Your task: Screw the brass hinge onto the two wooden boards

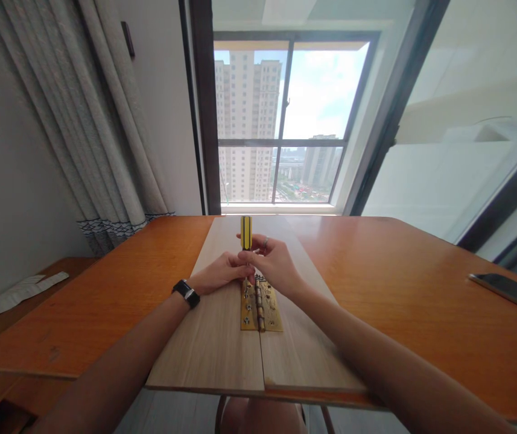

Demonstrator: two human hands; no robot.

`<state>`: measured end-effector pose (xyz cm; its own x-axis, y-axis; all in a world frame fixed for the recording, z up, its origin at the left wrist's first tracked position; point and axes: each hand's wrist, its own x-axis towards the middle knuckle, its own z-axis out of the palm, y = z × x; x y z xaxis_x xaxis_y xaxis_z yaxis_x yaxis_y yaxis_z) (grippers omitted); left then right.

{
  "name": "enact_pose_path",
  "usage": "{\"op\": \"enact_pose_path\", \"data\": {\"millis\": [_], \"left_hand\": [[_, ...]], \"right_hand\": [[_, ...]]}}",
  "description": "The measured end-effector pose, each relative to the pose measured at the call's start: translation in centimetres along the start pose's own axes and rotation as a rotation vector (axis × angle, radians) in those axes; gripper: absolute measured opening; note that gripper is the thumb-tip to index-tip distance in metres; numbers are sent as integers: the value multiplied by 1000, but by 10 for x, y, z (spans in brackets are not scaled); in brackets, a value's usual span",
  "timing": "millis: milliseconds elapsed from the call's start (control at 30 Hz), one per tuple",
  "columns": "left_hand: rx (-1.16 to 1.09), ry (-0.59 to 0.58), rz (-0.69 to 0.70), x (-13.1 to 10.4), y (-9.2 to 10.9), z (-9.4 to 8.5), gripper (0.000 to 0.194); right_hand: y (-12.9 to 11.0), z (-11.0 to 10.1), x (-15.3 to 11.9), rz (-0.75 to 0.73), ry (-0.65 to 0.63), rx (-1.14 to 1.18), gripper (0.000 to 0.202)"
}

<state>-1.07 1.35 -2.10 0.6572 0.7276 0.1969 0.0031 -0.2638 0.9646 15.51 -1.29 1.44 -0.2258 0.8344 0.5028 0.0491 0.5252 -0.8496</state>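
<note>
A screwdriver (246,234) with a yellow and black handle stands upright over the brass hinge (260,307). My right hand (276,262) is closed around the base of its handle, index finger reaching behind. Lower down, my left hand (224,271) has its fingers pinched at the shaft, just above the hinge's left leaf; whether a screw is also between them is hidden. Several screws sit in the left leaf's holes, and small loose screws (261,278) lie at the far end of the right leaf. The hinge spans the seam between two pale wooden boards (213,343).
Beneath the boards is an orange-brown wooden table (376,277). A dark flat object, perhaps a phone (509,292), rests near its right edge. White strips (23,292) lie on a lower wooden surface at the left. Behind are a window (280,120) and a grey curtain (81,114).
</note>
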Motion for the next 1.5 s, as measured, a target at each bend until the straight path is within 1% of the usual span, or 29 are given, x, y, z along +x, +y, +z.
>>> {"op": "enact_pose_path", "data": {"millis": [133,200,300,400,500,567,700,800,867,933,1033,1167,1233,1300,1400,1500], "left_hand": [[-32,-8,-1,0,1,1,44],[-44,-26,8,-1,2,1,43],[-44,-71,45,-2,5,1,44],[-51,-123,56,-3,8,1,47],[-62,-126,54,-3,8,2,50],[-72,-112,59,-3,7,2,50],[-78,-82,31,-2,3,1,47],[-26,-96,22,-2,4,1,46],[-2,-110,27,-1,6,1,45],[0,-113,18,-1,7,2,46],[-51,-107,-15,-1,6,1,48],[-235,-97,-17,-3,4,0,54],[-319,-69,-17,-4,3,0,54],[-354,-25,-21,-5,3,0,51],[-327,29,-18,-4,4,0,46],[-223,59,7,-3,4,0,43]], "right_hand": [[-1,-2,1,6,-21,18,22],[-4,-3,0,17,-54,33,24],[-9,-5,-1,28,-160,109,28],[-11,-7,-1,62,-265,200,26],[-10,-6,-1,86,-311,254,24],[-9,-4,-2,81,-291,265,25],[-8,1,-4,66,-180,204,24],[-6,2,-4,-20,-82,112,19],[-5,1,-3,-43,-61,86,17],[-3,0,-2,-26,-82,83,17],[-3,-2,-2,-3,-150,100,21],[-4,-4,-2,13,-255,179,24],[-4,-5,-1,13,-281,215,26],[-4,-5,-1,13,-295,230,27],[-5,-3,-2,21,-270,212,24],[-9,0,-4,-14,-166,128,22]]}}
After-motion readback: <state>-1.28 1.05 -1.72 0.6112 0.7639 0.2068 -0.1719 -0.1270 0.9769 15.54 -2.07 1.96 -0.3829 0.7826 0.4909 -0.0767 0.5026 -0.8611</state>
